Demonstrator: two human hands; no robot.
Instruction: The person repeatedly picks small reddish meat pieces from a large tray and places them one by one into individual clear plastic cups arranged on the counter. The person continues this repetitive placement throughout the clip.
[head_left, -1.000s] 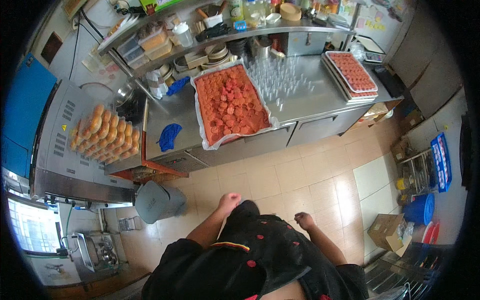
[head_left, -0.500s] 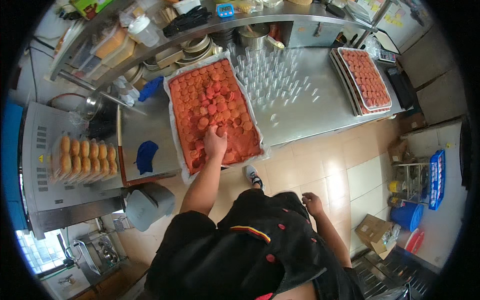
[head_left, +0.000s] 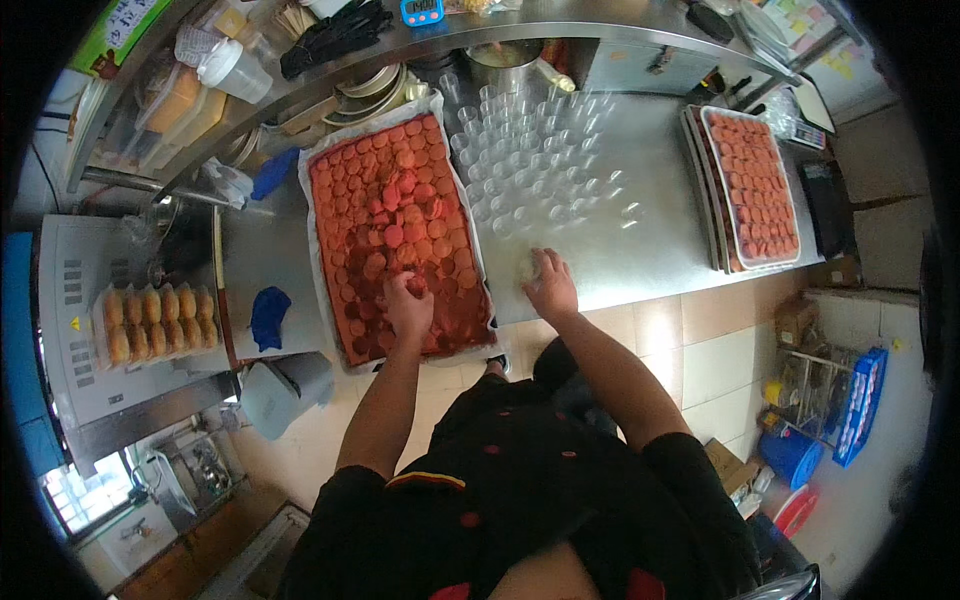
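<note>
A sheet of red sponge cake [head_left: 350,318], cut into many small rounds, lies in a paper-lined tray [head_left: 312,215] in front of me. Loose brighter rounds [head_left: 407,184] are heaped on its middle. Over the near part of the sheet, my left hand [head_left: 408,312] is closed, fingertips pinching a dark red cake round [head_left: 416,286]. To the right of the tray, at the counter's near edge, my right hand [head_left: 552,288] has its thumb and fingers around a small clear plastic cup [head_left: 529,267]. Several more clear cups [head_left: 540,160] stand in rows beyond it.
Stacked trays [head_left: 748,185] of red rounds sit at the counter's right end. A shelf [head_left: 560,32] crosses above the back. Packed buns [head_left: 155,320] are at the left, near a blue cloth [head_left: 269,318] and a grey bin [head_left: 285,395]. A blue timer [head_left: 422,12] stands on the shelf.
My right hand has come up from beside my body to the clear cup at the counter's edge. My left hand stays over the cake, now with a round showing at its fingertips. The view has shifted slightly.
</note>
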